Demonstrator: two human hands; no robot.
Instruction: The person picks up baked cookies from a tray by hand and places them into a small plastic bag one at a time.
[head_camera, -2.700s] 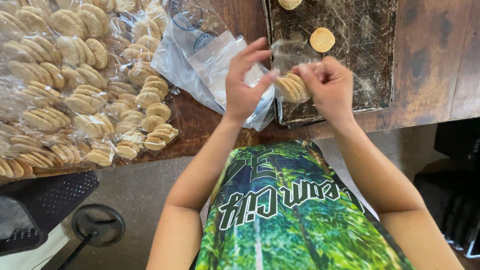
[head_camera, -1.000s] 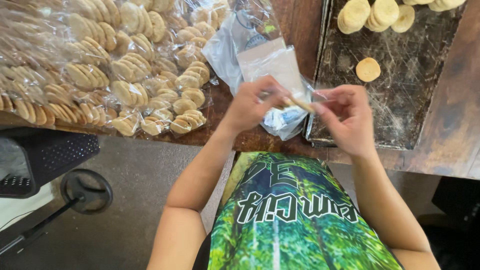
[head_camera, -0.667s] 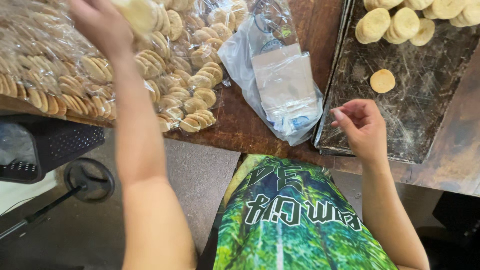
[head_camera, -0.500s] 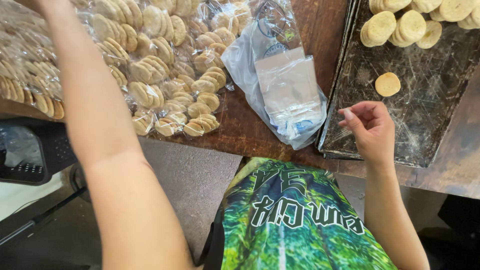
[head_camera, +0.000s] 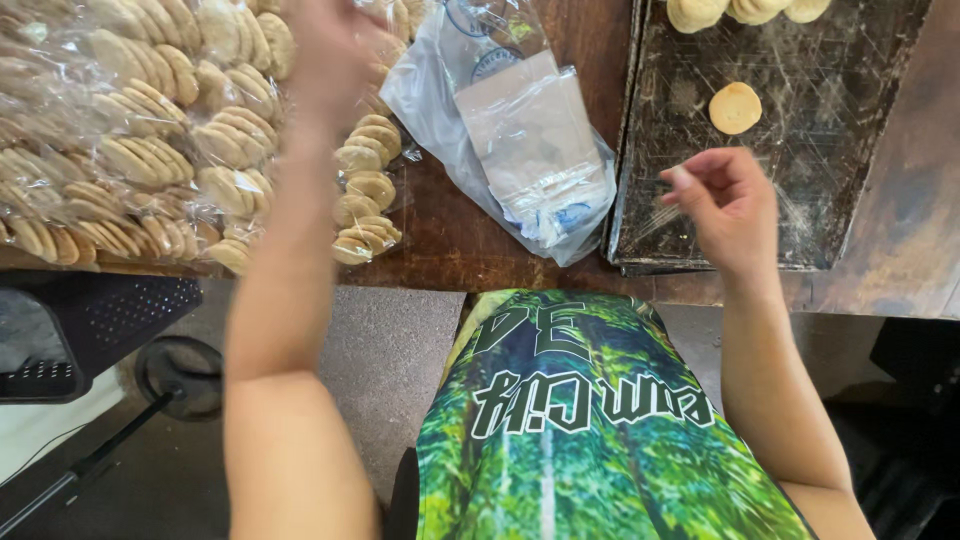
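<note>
Left hand (head_camera: 335, 55) reaches over bagged cookie packs (head_camera: 150, 150); its grip is blurred, cannot tell.
Right hand (head_camera: 725, 205), loosely curled and empty, hovers over the baking tray (head_camera: 850, 200); set packs down gently.

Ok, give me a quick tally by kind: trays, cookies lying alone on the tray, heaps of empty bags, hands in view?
Baking tray: 1
Lone cookie: 1
Heap of empty clear bags: 1
Hands: 2, left hand and right hand
Total: 5
The packed cookie bags overlap too much to count, and the stacked cookies are cut off at the top edge.
</note>
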